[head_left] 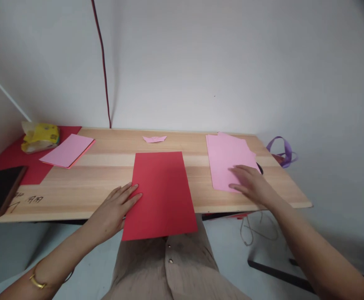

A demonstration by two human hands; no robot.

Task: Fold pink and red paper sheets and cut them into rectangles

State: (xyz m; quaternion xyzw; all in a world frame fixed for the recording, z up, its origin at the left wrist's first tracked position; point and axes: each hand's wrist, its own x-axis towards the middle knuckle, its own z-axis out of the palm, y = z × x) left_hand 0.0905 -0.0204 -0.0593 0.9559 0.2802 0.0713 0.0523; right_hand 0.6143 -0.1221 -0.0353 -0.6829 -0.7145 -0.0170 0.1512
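A left hand (115, 210) rests on a rectangular red paper sheet (161, 196), a right hand (252, 183) over flat pink paper sheets (227, 154).

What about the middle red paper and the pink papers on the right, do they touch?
Apart. The head view shows a strip of wooden table between the red paper and the pink papers.

We observe a pale rear wall (182, 66), along which a dark red cable (103, 62) descends to the rear edge of a wood-grain tabletop (103, 166). At left, we note a white strip (5, 91) running diagonally. Below, we see a grey floor (88, 262) and a dark bar (275, 273). Lighting is soft; shadows are faint.
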